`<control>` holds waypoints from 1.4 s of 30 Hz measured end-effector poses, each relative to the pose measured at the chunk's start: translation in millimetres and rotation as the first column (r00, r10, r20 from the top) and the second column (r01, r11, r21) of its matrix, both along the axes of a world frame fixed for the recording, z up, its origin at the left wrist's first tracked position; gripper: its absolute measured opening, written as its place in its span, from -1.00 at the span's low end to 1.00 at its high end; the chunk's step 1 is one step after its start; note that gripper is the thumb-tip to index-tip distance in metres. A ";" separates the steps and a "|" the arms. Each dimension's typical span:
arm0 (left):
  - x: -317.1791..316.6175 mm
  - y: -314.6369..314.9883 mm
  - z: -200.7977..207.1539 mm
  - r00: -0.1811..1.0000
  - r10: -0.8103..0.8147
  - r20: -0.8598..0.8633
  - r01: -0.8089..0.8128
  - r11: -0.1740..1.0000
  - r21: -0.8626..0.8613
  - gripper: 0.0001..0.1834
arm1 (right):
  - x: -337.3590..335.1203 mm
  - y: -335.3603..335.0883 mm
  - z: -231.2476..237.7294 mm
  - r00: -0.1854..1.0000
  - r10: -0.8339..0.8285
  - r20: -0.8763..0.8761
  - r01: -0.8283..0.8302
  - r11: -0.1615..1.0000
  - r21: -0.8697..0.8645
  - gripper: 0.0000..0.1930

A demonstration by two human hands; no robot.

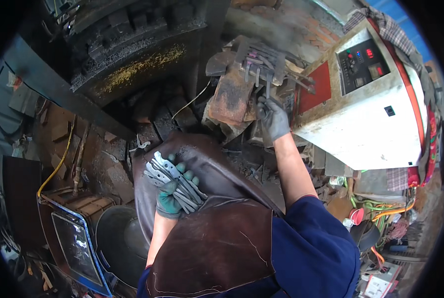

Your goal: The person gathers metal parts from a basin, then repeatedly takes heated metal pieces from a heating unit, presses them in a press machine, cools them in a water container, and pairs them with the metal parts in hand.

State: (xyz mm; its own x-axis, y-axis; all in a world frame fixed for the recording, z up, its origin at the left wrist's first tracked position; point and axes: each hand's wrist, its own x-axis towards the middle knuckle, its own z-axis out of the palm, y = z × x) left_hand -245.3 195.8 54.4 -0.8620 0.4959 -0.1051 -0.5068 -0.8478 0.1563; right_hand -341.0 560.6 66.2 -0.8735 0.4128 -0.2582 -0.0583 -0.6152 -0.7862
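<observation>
My left hand (168, 198), in a green-coated glove, is closed around a bundle of flat grey metal blanks (164, 171), some with holes in them, over the lap of a brown leather apron (212, 243). My right hand (274, 119), in a grey glove, reaches forward to a slotted metal grate (261, 57) on stacked bricks. Its fingers are closed at the lower end of a narrow metal strip (268, 85) that hangs over the grate's near edge. Several similar strips lie on the grate, a few glowing faintly pinkish.
A white control cabinet (366, 129) with a lit panel stands close to the right of my right arm. A dark, sooty metal frame (142, 74) rises at the far left. Bricks and scrap litter the floor. A black round pan (120, 243) lies at lower left; hoses (391, 211) run at right.
</observation>
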 end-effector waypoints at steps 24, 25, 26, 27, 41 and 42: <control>-6.0 -14.4 3.9 0.996 0.011 0.094 -0.028 0.983 0.182 -0.35 | -201.1 -265.7 128.1 0.779 0.590 -0.211 -0.582 0.806 0.104 -0.85; -0.6 -20.1 5.7 0.990 0.082 0.114 -0.102 0.978 0.182 -0.35 | -161.9 -279.5 128.5 0.804 0.564 -0.186 -0.575 0.818 -0.001 -0.85; 3.3 -25.8 8.0 0.993 0.062 0.103 -0.077 0.986 0.150 -0.35 | -120.3 -287.1 133.7 0.796 0.577 -0.185 -0.579 0.814 0.049 -0.86; 4.7 -28.6 9.8 0.995 0.046 0.093 -0.056 0.992 0.112 -0.35 | -97.6 -279.8 127.7 0.748 0.635 -0.191 -0.604 0.771 0.200 -0.82; -0.9 -13.0 -3.0 0.999 0.046 0.021 -0.046 0.999 0.008 -0.32 | -48.3 -165.7 20.8 0.873 0.470 -0.130 -0.487 0.829 -0.275 -0.73; -2.1 -9.9 -1.7 0.998 0.033 0.047 -0.036 0.998 0.057 -0.31 | -45.3 -137.2 3.9 0.943 0.314 -0.109 -0.330 0.845 -0.421 -0.76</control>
